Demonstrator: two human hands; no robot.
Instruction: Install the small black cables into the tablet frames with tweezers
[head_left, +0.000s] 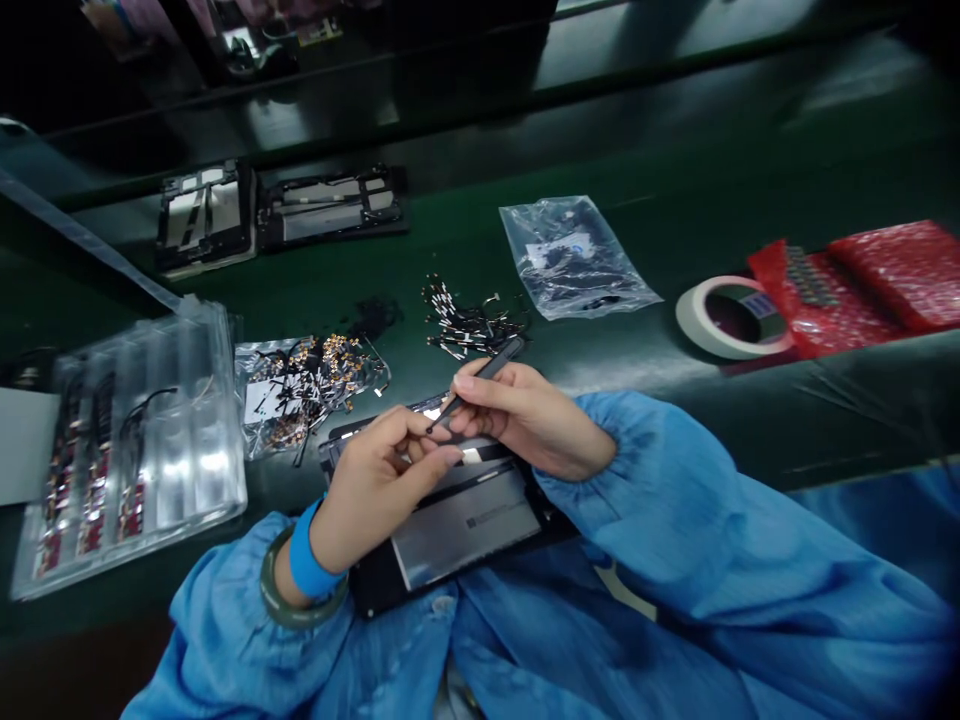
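Clear tray (202,400) of cable parts (94,470)

Light falls from overhead, leaving white glare on the clear plastic tray (135,440) at 9 o'clock and a soft sheen on the dark green counter (675,150). The far background at 12 o'clock is dim. Edges bend and smear, with motion blur toward 2 o'clock.

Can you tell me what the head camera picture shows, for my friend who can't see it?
A person in blue sleeves works over an opened device on a dark green table: the right hand holds black tweezers, the left hand presses beside their tip. Around lie small black cables, a clear parts tray, a tape roll and red bubble wrap.
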